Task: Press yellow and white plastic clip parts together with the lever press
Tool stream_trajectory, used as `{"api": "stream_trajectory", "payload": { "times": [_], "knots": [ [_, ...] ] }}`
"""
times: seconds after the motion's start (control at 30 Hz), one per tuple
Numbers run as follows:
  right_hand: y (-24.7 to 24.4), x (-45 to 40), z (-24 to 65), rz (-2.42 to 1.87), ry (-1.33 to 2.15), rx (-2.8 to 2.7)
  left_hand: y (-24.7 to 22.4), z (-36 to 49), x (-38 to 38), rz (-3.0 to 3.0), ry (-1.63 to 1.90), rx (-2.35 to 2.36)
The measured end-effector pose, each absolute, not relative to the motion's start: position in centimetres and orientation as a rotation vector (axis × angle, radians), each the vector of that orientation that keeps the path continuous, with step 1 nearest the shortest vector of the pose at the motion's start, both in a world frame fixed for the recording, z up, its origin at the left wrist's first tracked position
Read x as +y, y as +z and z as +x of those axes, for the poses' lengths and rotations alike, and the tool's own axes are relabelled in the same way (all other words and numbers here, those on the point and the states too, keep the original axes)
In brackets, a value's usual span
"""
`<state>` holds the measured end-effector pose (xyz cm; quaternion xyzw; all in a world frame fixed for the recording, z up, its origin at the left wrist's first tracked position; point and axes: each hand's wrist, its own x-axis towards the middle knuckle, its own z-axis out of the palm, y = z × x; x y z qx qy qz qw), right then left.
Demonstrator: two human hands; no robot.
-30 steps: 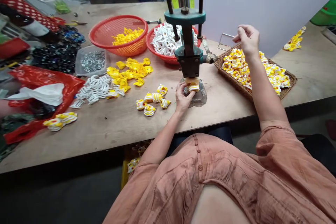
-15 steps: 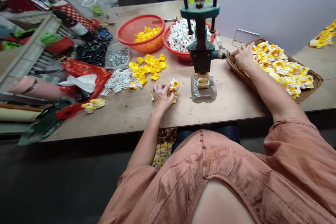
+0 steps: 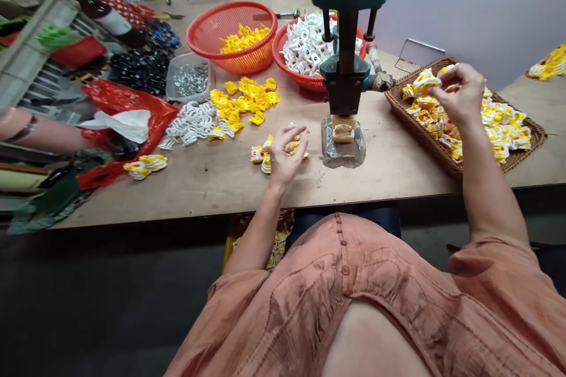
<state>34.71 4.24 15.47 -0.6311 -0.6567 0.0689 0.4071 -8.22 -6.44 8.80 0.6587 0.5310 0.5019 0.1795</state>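
My right hand (image 3: pixel 464 94) is over the wicker basket (image 3: pixel 537 129), its thumb and fingers closed on a small yellow-and-white plastic piece (image 3: pixel 425 82). The basket holds a heap of similar yellow-and-white pieces (image 3: pixel 508 135). On the table left of the press, my left hand (image 3: pixel 285 156) has its thumb and forefinger apart, above a small cluster of yellow-and-white pieces (image 3: pixel 264 156). That hand partly hides the cluster. Between my hands stands the green-and-black press (image 3: pixel 347 65), with a pale block (image 3: pixel 344 131) on its foil-wrapped base (image 3: pixel 331 156).
Behind are a red basket (image 3: pixel 194 38) of yellow parts and another red basket (image 3: pixel 276 59) of white parts. Left of my hand lie loose yellow parts (image 3: pixel 245 100), white parts (image 3: pixel 190 123) and a clear tub (image 3: pixel 170 85) of small metal pieces. A metal handle (image 3: pixel 420 44) stands near the wall.
My right hand has moved right and lifted from the basket's left end with a piece between its fingers. My left hand has opened and let go of the pieces beneath it.
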Motion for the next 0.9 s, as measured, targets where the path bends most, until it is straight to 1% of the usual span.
{"api": "stream_trajectory", "payload": {
  "times": [0.13,0.2,0.27,0.4,0.53,0.73,0.9],
  "knots": [
    [12.7,-2.9,28.2,-1.211,0.403,-1.759,7.7,-2.2,-7.2,1.734,1.285,1.119],
    [10.5,-5.1,24.5,-1.092,0.468,-1.776,6.8,-0.4,-7.3,1.678,1.264,1.045],
    [8.3,-5.9,21.7,-1.043,0.514,-1.72,5.8,0.5,-7.1,1.643,1.294,1.071],
    [4.9,-5.3,18.7,-1.001,0.6,-1.494,4.2,0.0,-5.8,1.624,1.462,1.203],
    [3.0,-3.8,17.2,-0.945,0.608,-1.357,3.0,-0.7,-4.1,1.683,1.562,1.327],
    [1.7,-1.8,16.1,-1.024,0.582,-1.28,1.2,-0.4,-1.5,1.654,1.583,1.415],
    [1.7,-1.2,16.5,-1.06,0.535,-1.36,1.2,-0.8,-1.2,1.722,1.519,1.459]
  ]
}}
